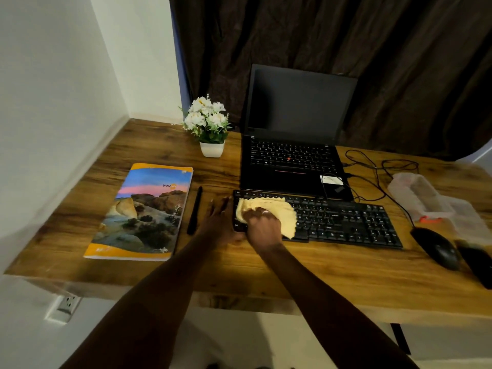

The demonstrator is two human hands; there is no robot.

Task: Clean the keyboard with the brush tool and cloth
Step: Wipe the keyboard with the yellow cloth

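Note:
A black keyboard (346,222) lies on the wooden desk (239,267) in front of an open laptop. A yellow cloth (282,211) is spread over the keyboard's left part. My right hand (262,225) presses down on the cloth with its fingers bent over it. My left hand (219,219) rests against the keyboard's left end with straight fingers. A thin black brush tool (195,210) lies on the desk just left of my left hand, between it and the book.
The black laptop (292,161) stands open behind the keyboard. A colourful book (143,211) lies at the left, a white flower pot (211,149) behind it. At the right are a black mouse (436,247), cables and a clear plastic bag (426,201).

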